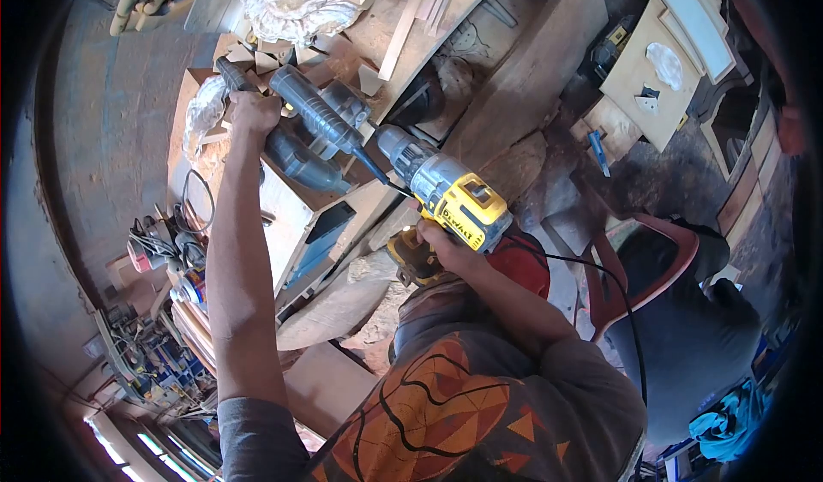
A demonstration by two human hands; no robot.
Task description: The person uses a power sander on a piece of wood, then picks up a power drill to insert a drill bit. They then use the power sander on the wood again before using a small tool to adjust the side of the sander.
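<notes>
My right hand (447,249) is wrapped round the grip of a yellow and black DeWalt cordless drill (467,209). The drill's chuck points up and left toward the bench. At the end of my outstretched left arm, my left hand (255,112) is closed around a dark ribbed handle (231,72). Just right of that hand lies a grey ribbed corded power tool (313,109), its cable running down toward the drill. Below it sits another dark grey tool body (300,163). Small wood offcuts (267,60) are scattered behind these tools on the bench.
Crumpled clear plastic (296,6) and long wood strips (411,23) lie at the top. Pale boards (639,88) and a blue tool (598,152) are at the right, above a red-framed chair (686,242). Tangled cords and tools (159,246) crowd the left side.
</notes>
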